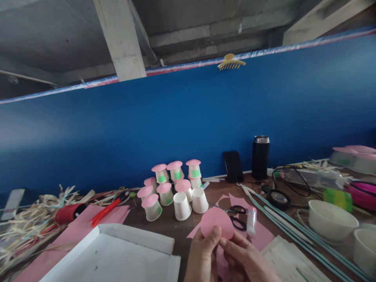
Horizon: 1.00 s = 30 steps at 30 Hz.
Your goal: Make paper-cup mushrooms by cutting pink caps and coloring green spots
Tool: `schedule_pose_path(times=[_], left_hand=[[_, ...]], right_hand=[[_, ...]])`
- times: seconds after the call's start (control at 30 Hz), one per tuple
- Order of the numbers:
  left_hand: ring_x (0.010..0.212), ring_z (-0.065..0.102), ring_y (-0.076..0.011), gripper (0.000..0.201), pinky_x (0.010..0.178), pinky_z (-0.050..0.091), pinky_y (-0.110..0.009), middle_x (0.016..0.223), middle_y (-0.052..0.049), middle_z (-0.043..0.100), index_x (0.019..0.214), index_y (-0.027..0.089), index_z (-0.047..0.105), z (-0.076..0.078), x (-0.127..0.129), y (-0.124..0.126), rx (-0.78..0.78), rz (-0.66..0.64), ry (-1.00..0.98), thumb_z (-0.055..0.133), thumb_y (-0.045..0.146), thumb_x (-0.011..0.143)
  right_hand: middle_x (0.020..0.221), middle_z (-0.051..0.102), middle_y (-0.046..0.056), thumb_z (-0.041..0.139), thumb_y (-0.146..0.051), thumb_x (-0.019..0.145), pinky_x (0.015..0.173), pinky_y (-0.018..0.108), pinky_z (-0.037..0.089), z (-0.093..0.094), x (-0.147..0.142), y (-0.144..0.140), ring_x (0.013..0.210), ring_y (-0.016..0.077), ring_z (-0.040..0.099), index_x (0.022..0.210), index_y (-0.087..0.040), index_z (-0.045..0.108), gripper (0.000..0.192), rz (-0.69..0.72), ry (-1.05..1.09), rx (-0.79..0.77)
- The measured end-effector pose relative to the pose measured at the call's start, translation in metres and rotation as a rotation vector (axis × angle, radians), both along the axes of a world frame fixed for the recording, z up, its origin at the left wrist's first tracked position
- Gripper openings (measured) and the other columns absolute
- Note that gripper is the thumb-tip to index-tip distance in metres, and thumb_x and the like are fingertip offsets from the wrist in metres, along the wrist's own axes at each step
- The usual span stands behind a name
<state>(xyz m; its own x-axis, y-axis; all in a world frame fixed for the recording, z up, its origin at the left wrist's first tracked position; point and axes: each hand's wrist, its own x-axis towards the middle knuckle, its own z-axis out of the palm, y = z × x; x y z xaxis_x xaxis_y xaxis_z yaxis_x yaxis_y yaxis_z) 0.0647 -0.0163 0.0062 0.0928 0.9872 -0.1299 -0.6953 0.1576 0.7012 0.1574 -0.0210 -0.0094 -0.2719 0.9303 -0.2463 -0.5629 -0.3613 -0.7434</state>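
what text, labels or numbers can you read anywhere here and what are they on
None can be read.
glue stick: a label band, too small and blurred to read.
papers at the lower right: faint printed lines, illegible.
white box lid: a few small dark marks, not legible as text.
black flask, phone, paper cups and the pink paper circle pinched by the left hand and right hand: no writing visible.

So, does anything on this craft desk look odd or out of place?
Yes: a yellow hair claw clip sits clipped on the top edge of the blue partition, far above the paper cups. Both hands hold a pink paper circle.
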Motion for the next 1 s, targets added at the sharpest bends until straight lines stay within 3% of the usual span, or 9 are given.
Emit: schedule_pose_path(times=[0.13, 0.23, 0.37, 0.53, 0.8, 1.0], left_hand=[[0.062, 0.064, -0.0220, 0.048, 0.059, 0.048, -0.032, 0.070, -0.010, 0.067, 0.088, 0.010, 0.066, 0.007, -0.003, -0.003, 0.049, -0.004, 0.047, 0.080, 0.044, 0.058], [0.064, 0.064, -0.0215, 0.047, 0.061, 0.047, -0.031, 0.073, -0.011, 0.068, 0.090, 0.009, 0.065, 0.011, -0.006, -0.005, 0.067, 0.005, 0.063, 0.077, 0.045, 0.062], [0.064, 0.064, -0.0214, 0.040, 0.061, 0.047, -0.031, 0.068, -0.009, 0.066, 0.087, 0.010, 0.064, 0.012, -0.010, -0.005, 0.009, 0.004, 0.071, 0.072, 0.044, 0.068], [0.064, 0.063, -0.0207, 0.039, 0.060, 0.046, -0.030, 0.072, -0.009, 0.067, 0.090, 0.010, 0.064, 0.013, -0.012, -0.005, -0.069, 0.031, 0.068, 0.070, 0.043, 0.070], [0.060, 0.062, -0.0202, 0.034, 0.058, 0.046, -0.030, 0.063, -0.006, 0.064, 0.082, 0.013, 0.062, 0.012, -0.012, -0.007, -0.114, 0.071, 0.032, 0.067, 0.044, 0.072], [0.057, 0.061, -0.0186, 0.033, 0.055, 0.045, -0.028, 0.062, -0.005, 0.063, 0.081, 0.014, 0.062, 0.009, -0.012, -0.008, -0.144, 0.105, 0.109, 0.071, 0.043, 0.069]], right_hand=[[0.050, 0.051, -0.007, 0.080, -0.033, 0.064, 0.039, 0.015, 0.029, 0.012, 0.000, -0.004, 0.040, 0.0035, 0.043, 0.074, -0.019, 0.060, 0.027, 0.002, 0.039, 0.012], [0.064, 0.064, -0.002, 0.079, -0.032, 0.064, 0.048, 0.018, 0.041, 0.024, -0.001, -0.007, 0.052, 0.0096, 0.057, 0.084, -0.021, 0.063, 0.028, 0.021, 0.082, 0.050], [0.073, 0.068, 0.001, 0.076, -0.029, 0.067, 0.059, 0.025, 0.048, 0.027, 0.001, -0.010, 0.066, 0.0165, 0.065, 0.092, -0.022, 0.063, 0.029, 0.103, 0.101, 0.026], [0.066, 0.066, 0.001, 0.071, -0.026, 0.072, 0.056, 0.024, 0.047, 0.020, 0.003, -0.008, 0.057, 0.0131, 0.061, 0.089, -0.018, 0.063, 0.020, 0.147, 0.101, 0.068], [0.056, 0.057, -0.003, 0.073, -0.020, 0.063, 0.047, 0.018, 0.036, 0.006, 0.011, 0.001, 0.050, 0.0088, 0.053, 0.076, -0.017, 0.064, 0.017, 0.195, -0.038, -0.017], [0.053, 0.053, -0.004, 0.069, -0.046, 0.072, 0.044, 0.019, 0.032, 0.003, 0.012, 0.002, 0.047, 0.0075, 0.047, 0.067, -0.017, 0.060, 0.031, 0.197, -0.123, 0.005]])
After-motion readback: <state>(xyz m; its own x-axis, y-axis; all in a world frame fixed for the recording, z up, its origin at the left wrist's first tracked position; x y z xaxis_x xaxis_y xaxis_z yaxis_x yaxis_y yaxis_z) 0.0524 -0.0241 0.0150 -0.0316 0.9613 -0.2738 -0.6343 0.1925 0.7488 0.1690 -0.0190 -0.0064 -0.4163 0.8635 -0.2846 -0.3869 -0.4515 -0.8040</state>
